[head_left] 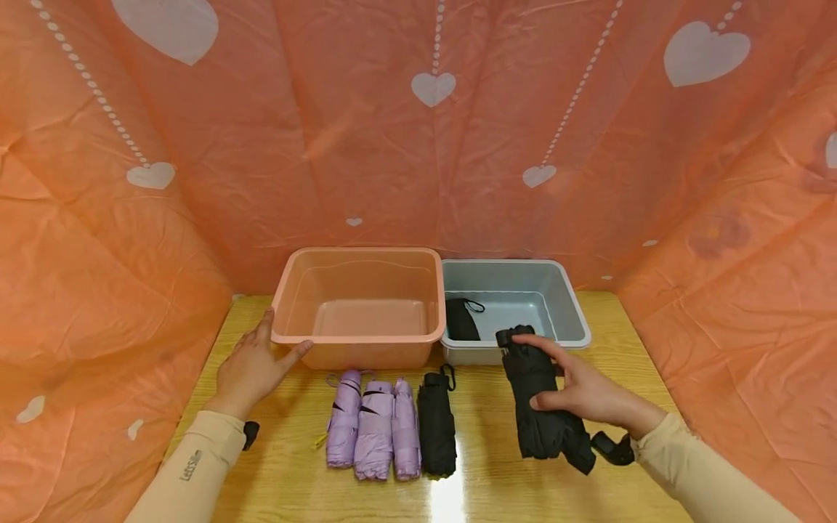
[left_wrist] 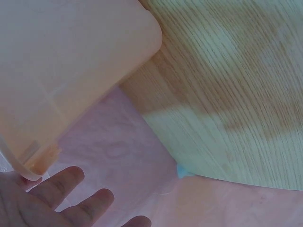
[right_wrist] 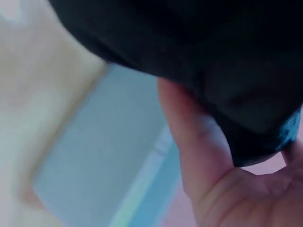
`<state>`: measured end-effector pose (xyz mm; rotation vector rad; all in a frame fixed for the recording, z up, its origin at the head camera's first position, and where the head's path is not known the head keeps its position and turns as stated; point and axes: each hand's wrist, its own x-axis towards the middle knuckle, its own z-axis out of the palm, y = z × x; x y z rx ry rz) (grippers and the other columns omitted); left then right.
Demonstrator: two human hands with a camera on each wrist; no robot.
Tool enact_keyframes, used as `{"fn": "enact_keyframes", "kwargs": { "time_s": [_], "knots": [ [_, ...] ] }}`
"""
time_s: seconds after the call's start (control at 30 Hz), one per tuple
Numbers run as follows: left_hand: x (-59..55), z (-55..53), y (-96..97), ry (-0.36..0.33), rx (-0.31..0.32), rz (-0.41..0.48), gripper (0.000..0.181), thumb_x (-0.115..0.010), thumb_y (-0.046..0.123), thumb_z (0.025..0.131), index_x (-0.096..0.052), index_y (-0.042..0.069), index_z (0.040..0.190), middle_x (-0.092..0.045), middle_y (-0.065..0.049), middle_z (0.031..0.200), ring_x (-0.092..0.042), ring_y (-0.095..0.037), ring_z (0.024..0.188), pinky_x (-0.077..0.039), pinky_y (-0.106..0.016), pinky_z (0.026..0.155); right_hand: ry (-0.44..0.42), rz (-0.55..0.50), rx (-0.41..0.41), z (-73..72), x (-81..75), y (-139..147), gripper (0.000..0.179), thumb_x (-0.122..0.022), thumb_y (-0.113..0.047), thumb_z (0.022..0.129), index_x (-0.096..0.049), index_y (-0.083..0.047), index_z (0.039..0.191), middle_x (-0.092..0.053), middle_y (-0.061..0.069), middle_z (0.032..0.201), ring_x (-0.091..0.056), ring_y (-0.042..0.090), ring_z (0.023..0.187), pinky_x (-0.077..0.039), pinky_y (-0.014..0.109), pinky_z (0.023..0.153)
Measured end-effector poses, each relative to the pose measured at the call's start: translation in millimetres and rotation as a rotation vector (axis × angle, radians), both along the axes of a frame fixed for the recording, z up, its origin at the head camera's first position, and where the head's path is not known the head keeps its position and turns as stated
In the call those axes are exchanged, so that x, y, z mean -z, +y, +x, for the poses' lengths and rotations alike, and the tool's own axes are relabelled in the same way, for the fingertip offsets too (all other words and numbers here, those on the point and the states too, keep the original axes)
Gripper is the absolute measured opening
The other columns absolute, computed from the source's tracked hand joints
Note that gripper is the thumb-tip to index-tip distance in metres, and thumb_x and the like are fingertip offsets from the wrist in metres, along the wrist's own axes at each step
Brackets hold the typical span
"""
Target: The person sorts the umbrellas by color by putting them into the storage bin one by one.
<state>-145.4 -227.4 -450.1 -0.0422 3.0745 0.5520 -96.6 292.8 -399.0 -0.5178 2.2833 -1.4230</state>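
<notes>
A folded black umbrella (head_left: 539,407) is gripped in my right hand (head_left: 582,388), raised in front of the grey basin (head_left: 578,323). In the right wrist view my thumb (right_wrist: 199,142) presses along its dark fabric. My left hand (head_left: 251,367) rests at the near left corner of the orange basin (head_left: 366,352), thumb and index finger spread along its rim. Its other fingers (left_wrist: 87,208) extend beside the basin in the left wrist view. Between my hands lie three folded lilac umbrellas (head_left: 342,425) side by side, with another black umbrella (head_left: 437,428) to their right.
Inside the grey basin, a black item with a cord loop (head_left: 461,319) leans at the left. Both basins stand side by side on the wood-grain table (head_left: 484,465). Orange cloth (head_left: 366,145) with white hearts encloses the back and both sides.
</notes>
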Motion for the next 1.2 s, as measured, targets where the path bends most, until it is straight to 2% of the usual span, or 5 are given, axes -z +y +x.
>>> {"fn": "enact_keyframes", "kwargs": {
  "time_s": [0.2, 0.37, 0.43, 0.67, 1.2],
  "knots": [
    [-0.6, 0.7, -2.1, -0.011, -0.007, -0.001, 0.114, -0.043, 0.081, 0.087, -0.002, 0.003, 0.16, -0.032, -0.045, 0.144, -0.035, -0.063, 0.127, -0.041, -0.074, 0.083, 0.093, 0.12, 0.063, -54.5, -51.7, 12.5, 0.088, -0.08, -0.016, 0.085, -0.031, -0.033, 0.156, -0.03, 0.016, 0.154, -0.046, 0.048, 0.125, -0.053, 0.051, 0.08],
    [0.1, 1.7, -4.1, -0.011, -0.013, -0.004, 0.114, -0.043, 0.08, 0.087, -0.002, 0.003, 0.159, -0.032, -0.045, 0.144, -0.036, -0.063, 0.127, -0.041, -0.074, 0.082, 0.043, 0.15, 0.087, -104.7, -67.6, 9.7, 0.088, -0.079, -0.021, 0.087, -0.027, -0.037, 0.157, -0.022, 0.015, 0.158, -0.059, 0.044, 0.11, -0.052, 0.05, 0.082],
    [0.4, 2.0, -4.6, -0.011, -0.015, -0.005, 0.114, -0.042, 0.081, 0.087, -0.002, 0.003, 0.16, -0.032, -0.045, 0.143, -0.036, -0.063, 0.127, -0.042, -0.074, 0.081, -0.002, 0.122, 0.093, -122.6, -64.8, 5.8, 0.089, -0.079, -0.018, 0.087, -0.026, -0.036, 0.157, -0.023, 0.015, 0.157, -0.065, 0.038, 0.098, -0.054, 0.047, 0.078],
    [1.1, 3.0, -3.3, -0.017, -0.017, 0.004, 0.115, -0.041, 0.083, 0.086, -0.004, 0.005, 0.16, -0.031, -0.046, 0.143, -0.036, -0.063, 0.127, -0.043, -0.073, 0.078, -0.135, 0.024, 0.092, -164.9, -41.2, -6.0, 0.091, -0.074, -0.002, 0.088, -0.024, -0.029, 0.158, -0.022, 0.02, 0.157, -0.061, 0.039, 0.109, -0.056, 0.048, 0.079],
    [-2.5, 2.3, 3.3, -0.014, -0.027, -0.004, 0.115, -0.04, 0.085, 0.084, -0.003, 0.006, 0.16, -0.032, -0.044, 0.144, -0.036, -0.061, 0.128, -0.041, -0.074, 0.082, -0.287, 0.041, 0.052, -186.7, 1.9, -6.1, 0.09, -0.072, 0.007, 0.086, -0.026, -0.025, 0.157, -0.038, 0.029, 0.138, -0.059, 0.036, 0.102, -0.056, 0.044, 0.073]
  ]
}}
